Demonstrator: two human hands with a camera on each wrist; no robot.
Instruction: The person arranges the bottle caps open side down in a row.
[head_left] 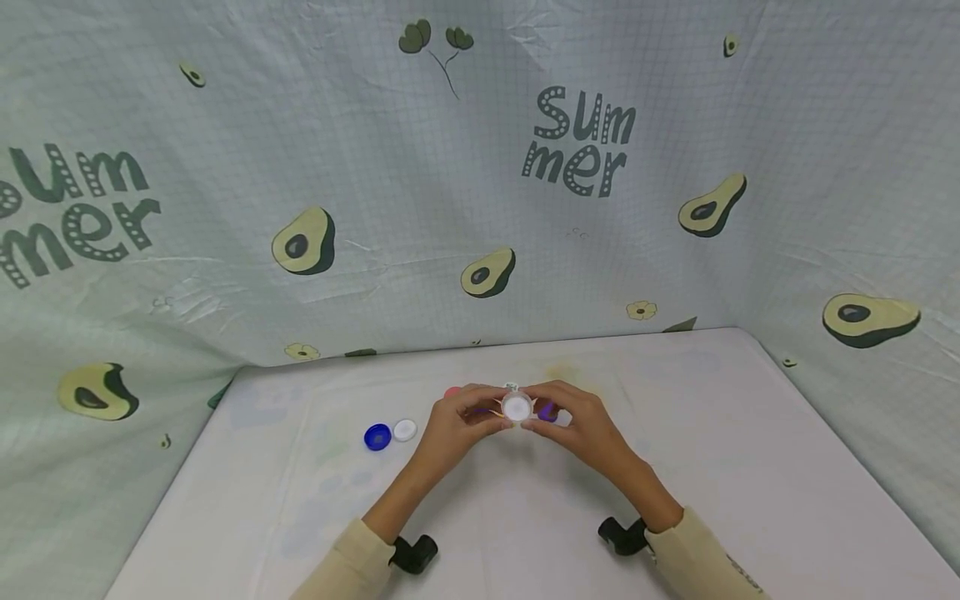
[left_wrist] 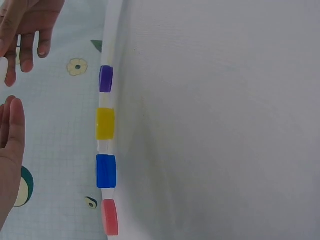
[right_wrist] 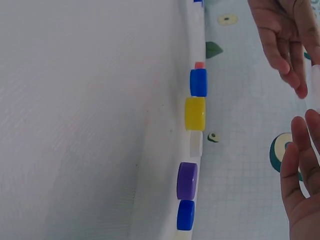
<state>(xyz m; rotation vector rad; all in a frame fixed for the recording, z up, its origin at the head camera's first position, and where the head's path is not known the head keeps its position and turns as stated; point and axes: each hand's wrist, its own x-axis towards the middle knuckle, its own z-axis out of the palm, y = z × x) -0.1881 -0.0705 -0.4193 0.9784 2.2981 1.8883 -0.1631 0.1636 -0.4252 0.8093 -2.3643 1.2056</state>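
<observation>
Both hands hold a small white round cap point(head_left: 516, 407) up above the table, with its round face turned toward the head camera. My left hand point(head_left: 457, 418) pinches it by the left edge between thumb and fingers. From the other side my right hand point(head_left: 583, 419) pinches the right edge the same way. Only a sliver of the cap point(left_wrist: 3, 70) shows in the left wrist view, and its edge point(right_wrist: 315, 86) in the right wrist view. Behind the hands, a pink cap point(head_left: 452, 391) and a purple cap point(head_left: 548, 412) are partly covered.
A blue cap point(head_left: 377, 437) and another white cap point(head_left: 405, 430) lie left of the hands. Yellow point(left_wrist: 105, 124) and blue point(left_wrist: 106, 171) caps show in a row in the left wrist view. A printed cloth point(head_left: 405, 167) hangs behind the white table point(head_left: 712, 450).
</observation>
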